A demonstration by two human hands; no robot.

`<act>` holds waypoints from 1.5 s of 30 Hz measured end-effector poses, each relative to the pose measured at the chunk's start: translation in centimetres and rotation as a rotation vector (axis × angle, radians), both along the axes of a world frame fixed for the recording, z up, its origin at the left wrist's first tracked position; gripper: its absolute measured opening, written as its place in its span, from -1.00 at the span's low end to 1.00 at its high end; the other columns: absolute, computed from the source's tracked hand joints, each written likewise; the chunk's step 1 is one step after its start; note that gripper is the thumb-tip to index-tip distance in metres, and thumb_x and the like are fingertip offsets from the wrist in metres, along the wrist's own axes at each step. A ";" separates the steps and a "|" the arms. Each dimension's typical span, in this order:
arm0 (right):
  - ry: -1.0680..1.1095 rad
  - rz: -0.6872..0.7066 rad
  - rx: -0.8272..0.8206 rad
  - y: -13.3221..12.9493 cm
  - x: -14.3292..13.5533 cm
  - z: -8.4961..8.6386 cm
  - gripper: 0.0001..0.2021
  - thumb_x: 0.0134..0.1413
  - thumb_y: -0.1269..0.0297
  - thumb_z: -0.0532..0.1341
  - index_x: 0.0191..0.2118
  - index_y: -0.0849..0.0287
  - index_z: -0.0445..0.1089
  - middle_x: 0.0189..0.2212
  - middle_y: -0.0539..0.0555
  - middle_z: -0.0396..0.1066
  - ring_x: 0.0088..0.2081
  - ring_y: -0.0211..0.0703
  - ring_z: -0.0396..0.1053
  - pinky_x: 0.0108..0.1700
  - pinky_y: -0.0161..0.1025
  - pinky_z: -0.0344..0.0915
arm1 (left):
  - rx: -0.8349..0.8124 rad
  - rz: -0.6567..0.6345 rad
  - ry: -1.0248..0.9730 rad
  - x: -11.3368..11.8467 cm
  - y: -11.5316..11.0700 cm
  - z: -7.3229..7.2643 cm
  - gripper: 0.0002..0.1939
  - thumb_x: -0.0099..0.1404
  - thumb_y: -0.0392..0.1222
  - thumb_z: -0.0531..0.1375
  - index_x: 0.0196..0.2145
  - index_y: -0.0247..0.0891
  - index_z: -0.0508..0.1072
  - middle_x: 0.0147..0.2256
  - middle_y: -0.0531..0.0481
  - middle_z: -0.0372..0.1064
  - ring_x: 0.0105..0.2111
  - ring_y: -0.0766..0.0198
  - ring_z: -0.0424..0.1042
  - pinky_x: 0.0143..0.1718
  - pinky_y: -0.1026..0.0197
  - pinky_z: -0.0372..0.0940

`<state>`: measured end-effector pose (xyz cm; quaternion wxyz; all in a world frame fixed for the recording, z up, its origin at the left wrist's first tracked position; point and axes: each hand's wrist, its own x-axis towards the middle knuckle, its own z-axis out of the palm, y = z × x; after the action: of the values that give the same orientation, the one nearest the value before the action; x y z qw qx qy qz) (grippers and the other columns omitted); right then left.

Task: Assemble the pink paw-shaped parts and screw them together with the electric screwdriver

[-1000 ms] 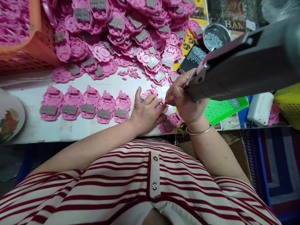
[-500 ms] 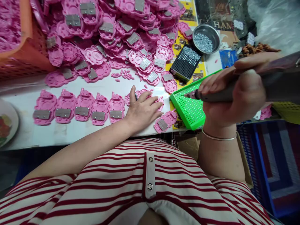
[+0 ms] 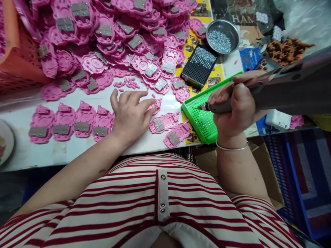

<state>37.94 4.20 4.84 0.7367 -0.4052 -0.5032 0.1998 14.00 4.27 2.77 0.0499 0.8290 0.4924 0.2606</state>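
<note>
My left hand (image 3: 131, 115), palm down with its fingers apart and slightly curved, hovers over or rests on pink plastic housings at the table's middle; the ones under it are partly hidden. To its left stands a row of pink housings (image 3: 84, 117) with grey metal plates. Two more housings lie to its right, one a pink housing (image 3: 165, 122) nearest the fingers. My right hand (image 3: 236, 106) is wrapped round a grey electric screwdriver (image 3: 281, 91). The screwdriver's tip points down into a green perforated tray (image 3: 194, 126) holding small screws.
A large pile of pink housings (image 3: 126, 26) covers the back, beside an orange basket (image 3: 19, 58). Small pink pegs (image 3: 129, 82) lie in front of it. Behind the green tray are a black perforated tray (image 3: 196, 70) and a metal bowl (image 3: 236, 36) of screws. A plate (image 3: 9, 144) sits far left.
My left hand has moved left and up off the right-hand housings, uncovering one of them. My right hand has shifted left slightly, with the screwdriver tip still at the green tray.
</note>
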 end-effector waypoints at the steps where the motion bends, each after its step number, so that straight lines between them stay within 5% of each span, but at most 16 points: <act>1: 0.005 -0.005 -0.015 -0.1 0.0 -0.1 -0.64 0.03 -0.13 0.26 -0.22 0.01 0.28 -0.59 -0.11 0.08 -0.57 -0.23 0.30 -0.51 -0.21 0.33 | -0.006 0.009 0.004 -0.1 0.1 0.0 -0.80 0.36 -0.06 0.19 -0.10 0.01 0.56 0.06 -0.05 0.44 0.09 -0.08 0.30 0.24 -0.34 -0.06; 14: -0.026 0.068 -0.060 -0.3 -0.4 -0.8 -0.68 0.06 -0.09 0.27 -0.20 -0.02 0.32 -0.59 -0.11 0.15 -0.55 -0.23 0.34 -0.49 -0.21 0.37 | -0.184 0.020 0.060 -0.6 0.4 0.4 -0.74 0.37 -0.03 0.15 -0.07 -0.03 0.56 0.05 -0.05 0.47 0.09 -0.12 0.29 0.27 -0.42 -0.23; 18: -0.056 0.045 0.100 -0.2 -0.9 0.6 -0.83 0.09 0.07 0.30 -0.27 0.01 0.42 -0.68 -0.14 0.12 -0.72 -0.36 0.11 -0.70 -0.32 0.15 | -0.244 0.010 0.064 -0.5 0.9 0.3 -0.73 0.34 0.00 0.18 -0.05 0.00 0.55 0.02 -0.02 0.49 0.09 -0.12 0.28 0.27 -0.45 -0.27; 27: 0.122 0.077 0.163 -0.3 -4.2 4.8 -0.91 0.11 0.16 0.24 -0.40 -0.03 0.45 -0.69 -0.16 0.12 -0.69 -0.38 0.10 -0.65 -0.34 0.20 | -0.246 -0.039 -0.004 1.0 1.3 -0.3 -0.75 0.33 -0.07 0.20 -0.05 -0.01 0.53 -0.10 -0.03 0.54 0.02 -0.08 0.30 0.28 -0.43 -0.25; 32: 0.104 0.128 0.146 0.6 -6.4 4.0 -0.83 0.07 0.03 0.31 -0.31 -0.06 0.38 -0.67 -0.16 0.04 -0.71 -0.38 0.09 -0.65 -0.34 0.16 | -0.252 -0.085 -0.040 2.0 1.5 -0.3 -0.71 0.32 -0.03 0.23 -0.01 0.02 0.50 -0.07 -0.02 0.52 0.01 -0.05 0.30 0.26 -0.40 -0.19; 39: 0.043 0.197 0.111 2.0 -7.7 1.4 -0.89 0.18 0.08 0.21 -0.20 -0.11 0.43 -0.60 -0.13 0.14 -0.66 -0.36 0.16 -0.59 -0.32 0.22 | -0.310 -0.053 -0.019 2.8 2.4 -0.3 -0.82 0.31 -0.05 0.24 -0.16 -0.03 0.59 -0.13 -0.05 0.51 -0.06 -0.06 0.31 0.08 -0.23 0.06; 45: 0.061 0.217 0.078 3.2 -7.5 -1.1 -0.79 0.08 -0.01 0.28 -0.19 -0.12 0.38 -0.55 -0.14 0.27 -0.67 -0.32 0.16 -0.55 -0.22 0.27 | -0.286 -0.054 -0.017 2.8 2.3 -0.3 -0.85 0.31 -0.08 0.25 -0.18 -0.04 0.59 -0.15 -0.05 0.50 -0.06 -0.06 0.30 -0.02 -0.17 0.07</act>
<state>30.41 7.41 3.71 0.7408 -0.3131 -0.5290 0.2711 16.84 6.60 2.52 0.1787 0.8241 0.5015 0.1933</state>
